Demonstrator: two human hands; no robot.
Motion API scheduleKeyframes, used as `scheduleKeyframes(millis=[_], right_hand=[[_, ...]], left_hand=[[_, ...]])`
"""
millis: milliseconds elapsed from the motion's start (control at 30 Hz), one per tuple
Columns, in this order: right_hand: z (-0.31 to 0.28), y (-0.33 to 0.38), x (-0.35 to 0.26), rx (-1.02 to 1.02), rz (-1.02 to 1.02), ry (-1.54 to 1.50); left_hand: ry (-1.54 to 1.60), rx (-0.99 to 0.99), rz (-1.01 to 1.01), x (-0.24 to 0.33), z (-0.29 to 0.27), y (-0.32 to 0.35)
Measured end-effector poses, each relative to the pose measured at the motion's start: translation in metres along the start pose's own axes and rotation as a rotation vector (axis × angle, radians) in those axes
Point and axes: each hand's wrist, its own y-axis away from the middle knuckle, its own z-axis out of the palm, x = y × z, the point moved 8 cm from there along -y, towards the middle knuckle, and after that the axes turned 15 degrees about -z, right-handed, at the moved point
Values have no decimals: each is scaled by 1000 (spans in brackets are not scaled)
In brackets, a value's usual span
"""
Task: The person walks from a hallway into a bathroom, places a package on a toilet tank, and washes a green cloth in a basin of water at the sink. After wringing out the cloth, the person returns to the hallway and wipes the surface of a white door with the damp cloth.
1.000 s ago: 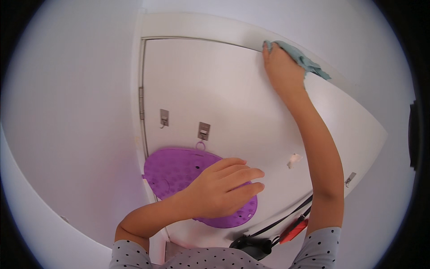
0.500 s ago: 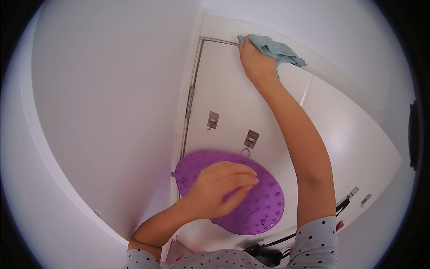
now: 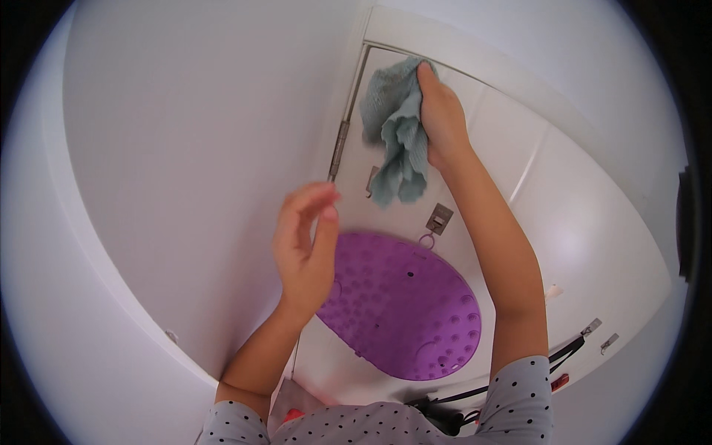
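Note:
My right hand (image 3: 443, 119) is raised near the top of a white door (image 3: 586, 215), gripping a bluish-green cloth (image 3: 404, 126). The cloth hangs down in loose folds to the left of the hand and partly covers a metal hook plate. Lower and to the left, my left hand (image 3: 304, 252) is lifted with its fingers curved and the thumb apart from them; nothing is in it. Just right of that hand, a purple oval mat (image 3: 404, 311) with round bumps hangs by a ring from another metal hook (image 3: 439, 219) on the door.
A white wall (image 3: 200, 148) stands close on the left, beside the door's hinge (image 3: 339, 148). Along the top runs the white door frame (image 3: 430, 37). At the lower right are small metal hooks (image 3: 591, 327) with a black strap (image 3: 567, 351), and a dark bag (image 3: 441, 419) lies lower down.
My right hand has come away from the door's top edge, and the cloth now hangs down on its left. My left hand has risen leftward from in front of the purple mat, its fingers parting.

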Motion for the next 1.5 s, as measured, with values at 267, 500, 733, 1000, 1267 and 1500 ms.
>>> scheduleKeyframes(millis=[267,500,733,1000,1267,1500], right_hand=[[-6,78,34,-93,517,-122],[-22,94,24,-413,475,79],[-39,104,10,-937,224,908],[-8,169,38,-758,375,287],[-68,100,28,-209,374,331],[12,59,-45,-566,-1129,1531]], left_hand=[[126,-118,-365,-14,12,-13],[223,-600,-688,-47,38,-4],[7,-620,-757,-67,19,4],[376,-410,-1026,-78,47,27],[33,-54,-430,-65,-11,7],[-75,-104,-475,-95,-22,2]])
